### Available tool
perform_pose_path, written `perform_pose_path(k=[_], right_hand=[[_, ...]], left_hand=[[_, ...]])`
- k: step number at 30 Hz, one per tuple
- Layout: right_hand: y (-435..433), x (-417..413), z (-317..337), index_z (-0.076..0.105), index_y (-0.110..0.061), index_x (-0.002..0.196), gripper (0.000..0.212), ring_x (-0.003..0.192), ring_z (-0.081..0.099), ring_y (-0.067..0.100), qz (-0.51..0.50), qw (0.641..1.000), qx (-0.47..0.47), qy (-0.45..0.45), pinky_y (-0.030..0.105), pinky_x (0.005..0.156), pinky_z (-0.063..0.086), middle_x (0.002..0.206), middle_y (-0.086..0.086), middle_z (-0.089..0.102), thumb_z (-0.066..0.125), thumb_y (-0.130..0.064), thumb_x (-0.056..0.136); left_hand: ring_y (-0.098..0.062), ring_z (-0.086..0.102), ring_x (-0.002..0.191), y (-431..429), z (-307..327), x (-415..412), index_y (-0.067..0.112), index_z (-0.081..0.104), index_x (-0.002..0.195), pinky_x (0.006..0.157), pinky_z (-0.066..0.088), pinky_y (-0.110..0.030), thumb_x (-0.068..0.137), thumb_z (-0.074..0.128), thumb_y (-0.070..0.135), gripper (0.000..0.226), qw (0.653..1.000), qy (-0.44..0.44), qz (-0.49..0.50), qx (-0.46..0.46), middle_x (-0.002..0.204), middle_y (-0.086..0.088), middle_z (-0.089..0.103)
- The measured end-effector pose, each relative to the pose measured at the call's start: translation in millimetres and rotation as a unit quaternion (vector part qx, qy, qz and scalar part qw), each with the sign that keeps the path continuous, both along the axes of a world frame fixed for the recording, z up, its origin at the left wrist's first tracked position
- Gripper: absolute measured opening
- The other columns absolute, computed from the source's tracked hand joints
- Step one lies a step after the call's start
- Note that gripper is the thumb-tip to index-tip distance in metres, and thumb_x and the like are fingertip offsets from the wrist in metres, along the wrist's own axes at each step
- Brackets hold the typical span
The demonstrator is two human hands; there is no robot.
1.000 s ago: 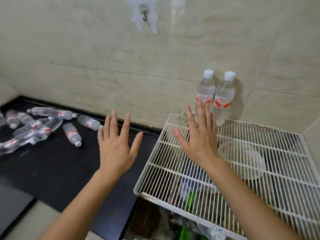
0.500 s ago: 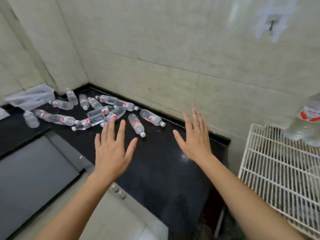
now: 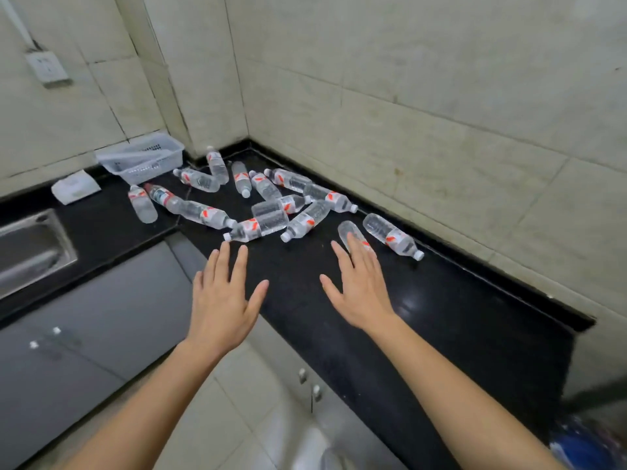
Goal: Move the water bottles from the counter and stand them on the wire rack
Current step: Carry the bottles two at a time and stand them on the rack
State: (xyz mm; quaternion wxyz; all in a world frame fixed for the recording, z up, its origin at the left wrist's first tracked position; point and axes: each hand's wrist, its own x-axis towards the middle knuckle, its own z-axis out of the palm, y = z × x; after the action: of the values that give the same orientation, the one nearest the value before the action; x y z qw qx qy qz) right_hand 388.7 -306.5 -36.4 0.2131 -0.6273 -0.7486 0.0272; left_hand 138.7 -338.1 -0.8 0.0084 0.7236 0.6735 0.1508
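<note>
So the water bottles are all lying on their sides in a loose heap, just right of the white basket, none of them standing. Clear plastic, red-and-white labels, white caps. The heap trails away from the basket along the back wall, and the two furthest from it lie a bit apart from the rest.

They're on a glossy black tabletop that wraps round a corner of pale tiled walls. The basket sits up against the wall with a white packet just left of it, a steel sink further left and nearer me, and a wall socket above. Grey cabinet doors run underneath.

Both hands are flat, palms down, fingers spread, holding nothing. My left hand hovers just short of the heap's near edge. My right hand has its fingertips over the nearest bottle; I can't tell if it's actually touching.

Compared with half a second back, the view has swung left: the wire rack has dropped out on the right, the basket and sink have come in, and both hands are closer to the bottles.
</note>
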Motion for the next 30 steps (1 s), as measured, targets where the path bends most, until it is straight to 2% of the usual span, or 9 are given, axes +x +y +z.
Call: perform_pose_path(k=[6, 9, 13, 17, 20, 23, 27, 30], right_hand=[[100.9, -46.5, -27.7, 0.033, -0.016, 0.156, 0.066, 0.155, 0.019, 0.031, 0.018, 0.999, -0.024, 0.014, 0.046, 0.125, 0.017, 0.167, 0.014, 0.020, 0.052, -0.045, 0.100], [158.4, -70.7, -41.8, 0.039, -0.013, 0.151, 0.063, 0.152, 0.026, 0.032, 0.028, 0.999, -0.044, 0.016, 0.050, 0.122, 0.027, 0.163, 0.017, 0.029, 0.058, -0.040, 0.098], [230.4, -100.3, -53.0, 0.043, -0.010, 0.150, 0.062, 0.149, 0.032, 0.034, 0.042, 0.996, -0.075, 0.030, 0.051, 0.119, 0.033, 0.160, 0.019, 0.035, 0.058, -0.038, 0.097], [294.4, -132.0, -63.7, 0.041, -0.010, 0.150, 0.063, 0.148, 0.034, 0.036, 0.053, 0.991, -0.114, 0.035, 0.049, 0.120, 0.032, 0.159, 0.020, 0.035, 0.060, -0.034, 0.095], [323.1, -159.6, -70.8, 0.035, -0.013, 0.153, 0.064, 0.150, 0.027, 0.033, 0.058, 0.984, -0.161, 0.042, 0.046, 0.123, 0.025, 0.161, 0.016, 0.029, 0.057, -0.034, 0.097], [346.7, -185.6, -83.9, 0.027, -0.015, 0.156, 0.067, 0.149, 0.029, 0.030, 0.057, 0.981, -0.183, 0.030, 0.042, 0.121, 0.025, 0.161, 0.012, 0.029, 0.056, -0.026, 0.097], [363.5, -208.4, -99.0, 0.004, -0.016, 0.162, 0.094, 0.152, 0.023, 0.029, -0.002, 0.968, -0.250, 0.025, 0.039, 0.121, 0.025, 0.166, 0.012, 0.020, 0.063, -0.006, 0.090], [377.1, -223.1, -109.0, -0.006, -0.019, 0.162, 0.111, 0.153, 0.019, 0.030, -0.044, 0.957, -0.285, -0.020, 0.040, 0.122, 0.020, 0.167, 0.011, 0.016, 0.069, 0.000, 0.082]], left_hand=[[-0.032, 0.016, 0.154, 93.6, -32.7, -42.8, 0.020, 0.021, 0.159, 0.121, 0.024, -0.054, 0.093, 0.017, 0.066, 0.081, 0.999, 0.026, -0.006, -0.039, 0.167, -0.013, 0.015], [-0.032, 0.016, 0.154, 151.0, -47.6, -69.0, 0.019, 0.019, 0.160, 0.121, 0.023, -0.053, 0.098, 0.026, 0.062, 0.075, 0.996, 0.036, 0.012, -0.078, 0.167, -0.013, 0.014], [-0.029, 0.007, 0.155, 220.3, -54.0, -104.2, 0.019, 0.009, 0.161, 0.124, 0.019, -0.050, 0.101, 0.034, 0.058, 0.076, 0.990, 0.046, 0.026, -0.133, 0.169, -0.012, 0.004], [-0.031, 0.010, 0.155, 279.1, -58.6, -142.4, 0.018, 0.011, 0.161, 0.123, 0.020, -0.050, 0.099, 0.042, 0.055, 0.078, 0.987, 0.059, 0.027, -0.149, 0.168, -0.013, 0.009], [-0.033, 0.015, 0.154, 315.4, -72.4, -168.9, 0.016, 0.016, 0.160, 0.121, 0.024, -0.052, 0.097, 0.051, 0.052, 0.081, 0.986, 0.053, 0.023, -0.159, 0.166, -0.015, 0.015], [-0.033, 0.017, 0.153, 357.8, -94.1, -195.6, 0.013, 0.017, 0.159, 0.120, 0.025, -0.052, 0.094, 0.057, 0.047, 0.084, 0.979, 0.082, -0.015, -0.184, 0.165, -0.015, 0.018], [-0.033, 0.012, 0.154, 425.8, -120.3, -220.6, 0.010, 0.013, 0.159, 0.119, 0.024, -0.054, 0.090, 0.062, 0.036, 0.088, 0.967, 0.113, -0.096, -0.208, 0.166, -0.014, 0.013], [-0.032, 0.000, 0.155, 481.2, -138.5, -227.4, 0.013, 0.006, 0.160, 0.122, 0.014, -0.057, 0.088, 0.061, 0.030, 0.092, 0.941, 0.141, -0.185, -0.244, 0.168, -0.014, 0.000]])
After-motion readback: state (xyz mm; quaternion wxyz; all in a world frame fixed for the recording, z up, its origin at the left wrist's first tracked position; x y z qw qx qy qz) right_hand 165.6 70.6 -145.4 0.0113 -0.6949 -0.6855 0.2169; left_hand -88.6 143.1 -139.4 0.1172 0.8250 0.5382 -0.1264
